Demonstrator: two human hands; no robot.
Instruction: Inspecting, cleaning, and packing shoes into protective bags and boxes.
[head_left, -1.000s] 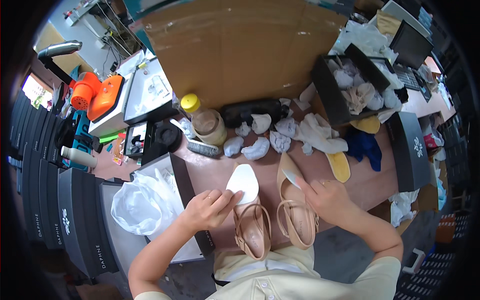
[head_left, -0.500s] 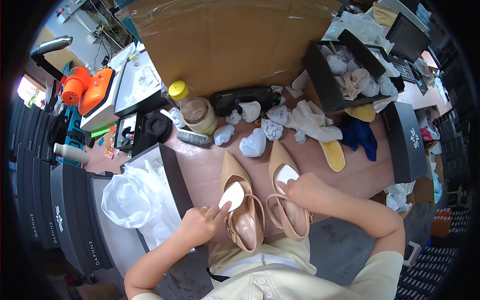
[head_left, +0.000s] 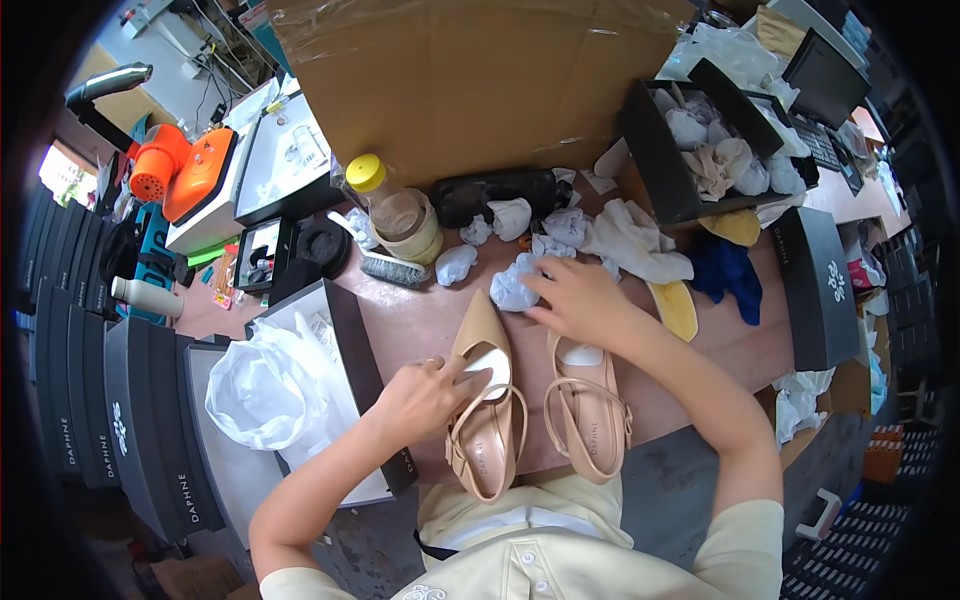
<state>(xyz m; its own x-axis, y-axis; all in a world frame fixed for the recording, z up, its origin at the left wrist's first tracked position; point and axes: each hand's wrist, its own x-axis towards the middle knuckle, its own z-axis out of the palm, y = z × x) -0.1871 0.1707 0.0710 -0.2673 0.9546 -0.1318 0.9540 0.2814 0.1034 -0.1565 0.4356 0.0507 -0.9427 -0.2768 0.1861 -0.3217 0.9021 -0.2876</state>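
Two beige pointed-toe shoes with ankle straps stand side by side before me, toes pointing away. In the left shoe (head_left: 480, 335) a white rounded insert (head_left: 487, 372) lies partly inside the toe opening. My left hand (head_left: 425, 395) pinches at the insert's edge, its fingertips at the shoe's mouth. Only a small part of another white insert (head_left: 581, 355) shows inside the right shoe (head_left: 590, 430). Beyond that shoe, my right hand (head_left: 585, 300) has its fingers and thumb closed around a crumpled white paper ball (head_left: 513, 285).
More paper wads (head_left: 456, 265), a brush (head_left: 393, 270) and a yellow-capped bottle (head_left: 378, 185) lie farther back. An open shoebox with white wrapping (head_left: 270, 390) is at left. Right of the hands are a yellow insole (head_left: 675, 310), a blue cloth (head_left: 728, 280) and a black box of paper (head_left: 655, 180).
My right hand has left the right shoe, its insert now deeper in the toe, and reached forward to the paper ball. The left insert has also gone farther into its shoe.
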